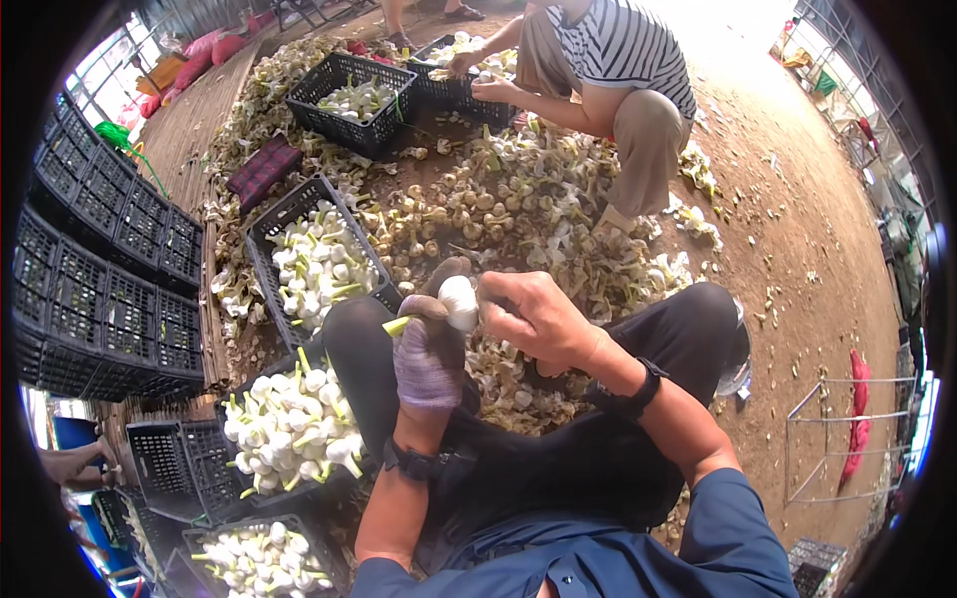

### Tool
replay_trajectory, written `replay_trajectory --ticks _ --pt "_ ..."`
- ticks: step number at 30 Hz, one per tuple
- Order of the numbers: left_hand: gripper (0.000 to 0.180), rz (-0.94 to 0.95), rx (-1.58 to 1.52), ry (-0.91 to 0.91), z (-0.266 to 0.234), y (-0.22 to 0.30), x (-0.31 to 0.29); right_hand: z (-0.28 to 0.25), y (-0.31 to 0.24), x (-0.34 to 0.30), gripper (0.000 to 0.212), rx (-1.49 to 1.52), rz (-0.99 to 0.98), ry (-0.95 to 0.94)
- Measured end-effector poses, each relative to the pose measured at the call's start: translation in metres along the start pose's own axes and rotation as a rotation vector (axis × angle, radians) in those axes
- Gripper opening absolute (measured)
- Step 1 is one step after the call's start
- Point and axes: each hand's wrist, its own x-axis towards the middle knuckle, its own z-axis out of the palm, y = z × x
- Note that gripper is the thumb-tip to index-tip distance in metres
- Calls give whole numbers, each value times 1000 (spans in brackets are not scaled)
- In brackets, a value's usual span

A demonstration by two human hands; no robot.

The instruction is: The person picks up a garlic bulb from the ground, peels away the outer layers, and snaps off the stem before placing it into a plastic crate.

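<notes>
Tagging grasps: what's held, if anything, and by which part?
A garlic bulb, by its green stem, in the gloved left hand. The right hand is curled beside the bulb; whether it grips anything can't be told.

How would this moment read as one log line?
left hand: gloved, holding garlic bulb | right hand: bare, curled close beside bulb | left side: black crate with more garlic | ahead: co-worker crouching
</notes>
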Motion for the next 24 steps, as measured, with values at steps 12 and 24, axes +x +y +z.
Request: replay_trajectory --ticks 12,24 --pt "15 -120 -182 32 -5 -1 7 4 11 -4 13 -42 18 156" --pt "18 -153 -275 35 -29 -12 6 9 -8 -5 22 -401 -141 197"
